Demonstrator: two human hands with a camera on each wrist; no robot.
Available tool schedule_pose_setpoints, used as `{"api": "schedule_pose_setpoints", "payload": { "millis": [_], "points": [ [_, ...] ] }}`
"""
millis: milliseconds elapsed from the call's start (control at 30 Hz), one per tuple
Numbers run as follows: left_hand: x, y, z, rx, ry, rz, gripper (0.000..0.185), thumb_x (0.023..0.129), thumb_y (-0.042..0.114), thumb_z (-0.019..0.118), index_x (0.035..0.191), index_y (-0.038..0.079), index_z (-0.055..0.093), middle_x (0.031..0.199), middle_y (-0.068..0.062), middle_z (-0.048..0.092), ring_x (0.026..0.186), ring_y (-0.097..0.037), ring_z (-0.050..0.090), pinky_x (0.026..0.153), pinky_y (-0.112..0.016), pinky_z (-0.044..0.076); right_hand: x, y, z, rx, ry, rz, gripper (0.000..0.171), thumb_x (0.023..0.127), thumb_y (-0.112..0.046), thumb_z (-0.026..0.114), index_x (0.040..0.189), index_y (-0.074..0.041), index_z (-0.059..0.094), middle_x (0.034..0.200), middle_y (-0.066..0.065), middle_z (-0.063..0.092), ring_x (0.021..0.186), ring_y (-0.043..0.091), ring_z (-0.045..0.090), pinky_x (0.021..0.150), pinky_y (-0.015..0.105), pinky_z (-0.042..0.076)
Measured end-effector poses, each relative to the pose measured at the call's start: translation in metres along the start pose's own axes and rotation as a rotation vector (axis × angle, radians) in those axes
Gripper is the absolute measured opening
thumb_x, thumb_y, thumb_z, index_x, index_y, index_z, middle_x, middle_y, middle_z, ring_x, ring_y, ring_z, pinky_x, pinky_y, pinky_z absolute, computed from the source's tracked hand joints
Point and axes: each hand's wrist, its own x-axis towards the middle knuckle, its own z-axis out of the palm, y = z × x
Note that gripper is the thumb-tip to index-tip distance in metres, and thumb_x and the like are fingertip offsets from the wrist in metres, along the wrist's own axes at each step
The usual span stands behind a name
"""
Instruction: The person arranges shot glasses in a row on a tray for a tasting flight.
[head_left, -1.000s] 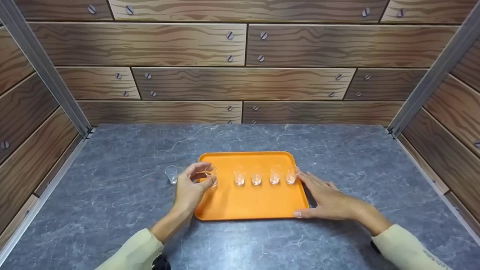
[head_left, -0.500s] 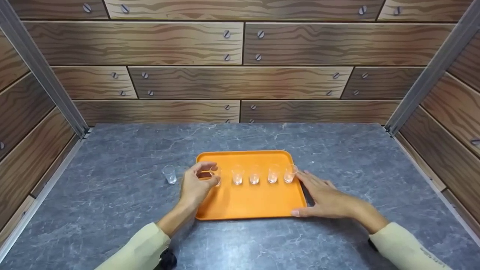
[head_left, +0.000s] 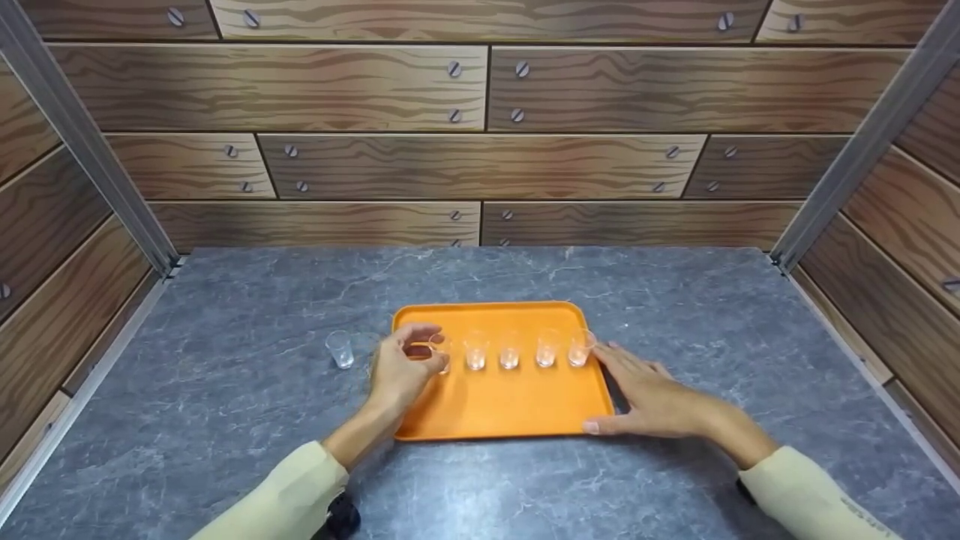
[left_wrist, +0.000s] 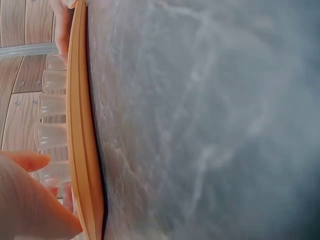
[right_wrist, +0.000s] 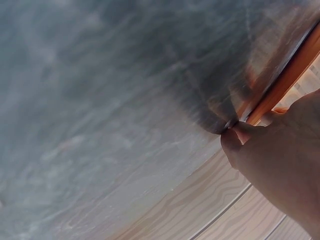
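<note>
Five small clear glasses stand in a row on the orange tray (head_left: 502, 405) at the middle of the grey desk (head_left: 675, 300). The left hand (head_left: 397, 371) pinches the leftmost glass (head_left: 441, 355) between curled fingers and thumb. The right hand (head_left: 652, 397) lies flat with straight fingers against the tray's right edge. A sixth glass (head_left: 340, 349) stands apart on the desk toward its left edge.

Smooth matt orange plastic for the tray (head_left: 510, 401) under both sets of fingers. Clear, glossy plastic (or glass, cannot tell) for the cups (head_left: 510, 354) just beyond the fingertips. Grey marbled stone look, faintly shiny, on the table (head_left: 225, 420). Printed wood grain on walls (head_left: 480, 165); brushed metal posts (head_left: 90, 150).
</note>
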Motion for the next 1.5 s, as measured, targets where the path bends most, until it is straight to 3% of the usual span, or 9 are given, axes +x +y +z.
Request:
{"api": "schedule_pose_setpoints", "payload": {
  "millis": [167,367,633,967,1100,1333,1500],
  "points": [
    [-0.001,0.001,0.003,-0.005,-0.018,-0.002,0.046,0.077,-0.010,0.075,0.122,-0.004,0.066,0.112,-0.021,0.071,0.093,-0.024,0.066,0.081,-0.023,0.054,0.000,0.000,0.001,0.004,0.009,-0.013,0.115,0.084,-0.076,0.065,0.166,-0.014,0.012,0.172,0.007,0.011,0.157,0.037,0.012,0.113,0.080,0.012],
    [-0.002,0.001,0.005,-0.033,-0.024,-0.001,0.049,0.077,-0.011,0.076,0.124,-0.005,0.062,0.111,-0.023,0.070,0.095,-0.030,0.066,0.081,-0.024,0.054,0.000,0.000,0.000,0.016,-0.006,0.007,0.116,0.083,-0.076,0.065,0.166,-0.017,0.010,0.173,0.003,0.007,0.158,0.034,0.009,0.115,0.079,0.010],
    [-0.007,0.003,0.004,-0.023,-0.016,-0.035,0.055,0.075,-0.008,0.081,0.126,-0.004,0.060,0.119,-0.021,0.067,0.096,-0.027,0.063,0.076,-0.021,0.054,0.001,0.001,0.001,0.013,-0.005,0.011,0.116,0.083,-0.077,0.065,0.166,-0.019,0.009,0.173,0.002,0.007,0.158,0.034,0.010,0.114,0.079,0.011],
    [-0.013,0.003,-0.006,-0.027,-0.004,0.003,0.064,0.078,0.004,0.084,0.133,-0.004,0.054,0.128,-0.024,0.061,0.111,-0.037,0.060,0.101,-0.046,0.051,0.002,0.001,0.001,0.019,-0.007,0.006,0.115,0.083,-0.076,0.066,0.166,-0.019,0.009,0.173,0.002,0.006,0.158,0.035,0.010,0.114,0.080,0.010],
    [-0.017,0.003,-0.010,-0.040,0.011,0.037,0.062,0.079,0.004,0.084,0.133,-0.004,0.053,0.129,-0.025,0.060,0.114,-0.039,0.059,0.104,-0.050,0.049,0.002,0.001,0.000,0.016,-0.011,0.011,0.116,0.083,-0.077,0.065,0.166,-0.019,0.009,0.173,0.002,0.007,0.158,0.034,0.011,0.114,0.079,0.011],
    [-0.020,0.004,-0.019,-0.087,0.065,0.090,0.054,0.081,-0.001,0.080,0.129,-0.005,0.056,0.127,-0.026,0.061,0.112,-0.041,0.059,0.104,-0.049,0.049,0.002,0.001,0.000,0.006,-0.017,0.021,0.117,0.082,-0.078,0.064,0.166,-0.020,0.008,0.173,0.004,0.007,0.158,0.034,0.010,0.115,0.079,0.010],
    [-0.024,0.005,-0.029,-0.073,0.097,0.077,0.047,0.084,0.000,0.078,0.127,-0.002,0.058,0.126,-0.024,0.062,0.111,-0.041,0.061,0.097,-0.036,0.053,0.003,0.001,0.000,0.005,-0.020,0.023,0.117,0.082,-0.078,0.064,0.166,-0.020,0.007,0.173,0.006,0.008,0.158,0.035,0.010,0.115,0.079,0.010]
  ]
}}
